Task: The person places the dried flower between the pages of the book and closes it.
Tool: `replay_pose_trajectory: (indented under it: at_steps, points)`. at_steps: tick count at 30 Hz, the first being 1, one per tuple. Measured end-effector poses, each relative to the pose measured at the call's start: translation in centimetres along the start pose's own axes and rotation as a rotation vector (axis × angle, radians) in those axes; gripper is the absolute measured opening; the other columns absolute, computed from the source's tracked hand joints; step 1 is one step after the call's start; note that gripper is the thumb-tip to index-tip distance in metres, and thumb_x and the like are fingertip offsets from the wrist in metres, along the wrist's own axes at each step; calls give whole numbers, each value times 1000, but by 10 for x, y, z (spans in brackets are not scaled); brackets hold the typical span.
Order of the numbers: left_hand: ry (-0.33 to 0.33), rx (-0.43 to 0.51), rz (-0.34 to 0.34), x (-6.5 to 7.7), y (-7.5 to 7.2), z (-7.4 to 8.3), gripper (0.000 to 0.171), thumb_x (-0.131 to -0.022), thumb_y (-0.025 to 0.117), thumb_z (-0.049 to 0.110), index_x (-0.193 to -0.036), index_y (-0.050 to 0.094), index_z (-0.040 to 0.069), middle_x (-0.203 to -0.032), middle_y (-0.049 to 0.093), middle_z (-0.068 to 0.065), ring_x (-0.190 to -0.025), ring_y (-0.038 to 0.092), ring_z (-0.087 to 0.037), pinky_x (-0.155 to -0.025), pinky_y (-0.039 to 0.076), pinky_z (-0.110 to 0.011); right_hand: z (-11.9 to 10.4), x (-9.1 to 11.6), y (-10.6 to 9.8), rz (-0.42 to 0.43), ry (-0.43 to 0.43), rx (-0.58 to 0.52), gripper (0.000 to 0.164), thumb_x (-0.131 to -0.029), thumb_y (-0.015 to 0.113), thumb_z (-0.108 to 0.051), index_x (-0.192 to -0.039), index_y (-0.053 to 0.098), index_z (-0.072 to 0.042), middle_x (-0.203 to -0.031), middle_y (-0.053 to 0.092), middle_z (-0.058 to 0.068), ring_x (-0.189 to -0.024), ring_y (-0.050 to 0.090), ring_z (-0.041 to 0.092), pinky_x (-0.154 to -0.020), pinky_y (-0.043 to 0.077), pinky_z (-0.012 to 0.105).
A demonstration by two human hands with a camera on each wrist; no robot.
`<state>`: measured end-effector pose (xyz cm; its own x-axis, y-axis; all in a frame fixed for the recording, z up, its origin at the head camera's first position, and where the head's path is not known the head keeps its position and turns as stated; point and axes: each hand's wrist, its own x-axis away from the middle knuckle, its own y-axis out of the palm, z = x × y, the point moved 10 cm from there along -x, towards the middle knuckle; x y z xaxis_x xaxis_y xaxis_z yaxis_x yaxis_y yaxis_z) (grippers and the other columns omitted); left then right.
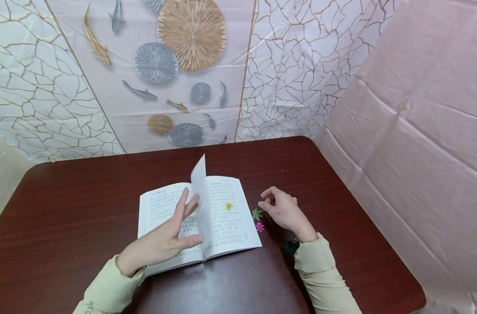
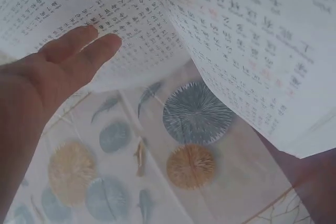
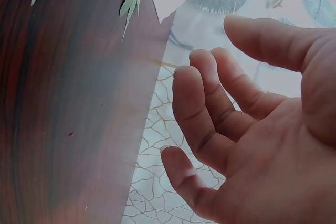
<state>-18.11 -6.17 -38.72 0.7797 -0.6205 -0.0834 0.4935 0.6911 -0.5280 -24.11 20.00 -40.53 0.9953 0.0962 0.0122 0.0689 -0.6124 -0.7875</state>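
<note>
An open book with printed pages lies on the table, and one page stands up from its middle. Over the left half, my left hand spreads its fingers beside that raised page; in the left wrist view the fingertips overlap the print. A small yellow flower rests on the right page. Just off the book's right edge lie a green leaf and a pink flower. My right hand is to the right of the leaf, fingers loosely bent, holding nothing.
The dark red-brown table has rounded corners. Behind it hangs a patterned cloth with fish and round shapes, and a pink cloth hangs along the right side. A small dark object is by the right cuff.
</note>
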Motion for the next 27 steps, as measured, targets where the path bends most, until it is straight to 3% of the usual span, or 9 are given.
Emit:
replay_pose_trajectory:
  at_steps: [3, 6, 10, 14, 22, 27]
  points:
    - [-21, -75, -19, -1, 6, 0, 109, -87, 67, 51, -154, -15, 27, -161, 13, 0, -146, 18, -16, -114, 22, -45, 0, 0, 0, 3, -4, 2, 25, -93, 67, -22, -111, 61, -5, -87, 59, 2, -76, 53, 17, -91, 26, 48]
    - [-31, -175, -29, -2, 10, 1, 109, -83, 66, 61, -157, -2, 19, -161, 16, -3, -145, 23, -22, -113, 26, -47, 0, 0, 0, 4, -9, 8, 25, -93, 67, -22, -111, 61, -6, -87, 59, 2, -78, 53, 17, -91, 26, 48]
    - [-16, -280, -68, -2, 15, 0, 101, -84, 63, 63, -156, 17, 7, -158, 25, -9, -141, 32, -30, -111, 28, -50, 0, 1, 0, 3, -1, 9, 25, -94, 66, -23, -111, 61, -6, -87, 59, 2, -77, 53, 17, -91, 26, 47]
    - [-15, -323, -133, 0, 23, -4, 92, -87, 60, 63, -152, 30, 5, -155, 33, -11, -142, 30, -32, -113, 22, -54, 0, 1, 0, -3, 2, 7, 26, -94, 66, -23, -112, 61, -5, -86, 59, 3, -75, 53, 17, -91, 27, 47]
    - [-30, -374, -213, -1, 32, -8, 88, -88, 61, 60, -150, 34, 5, -153, 36, -11, -144, 27, -31, -114, 16, -58, -2, 2, -1, -3, -3, 13, 25, -94, 66, -23, -111, 62, -6, -85, 59, 1, -76, 54, 17, -90, 27, 47]
    - [-36, -388, -217, 0, 28, -10, 89, -87, 61, 61, -149, 35, 2, -152, 37, -12, -143, 27, -33, -113, 18, -57, -1, 1, 0, -8, 8, 24, 24, -94, 66, -24, -111, 61, -7, -84, 59, 1, -75, 53, 17, -89, 27, 47]
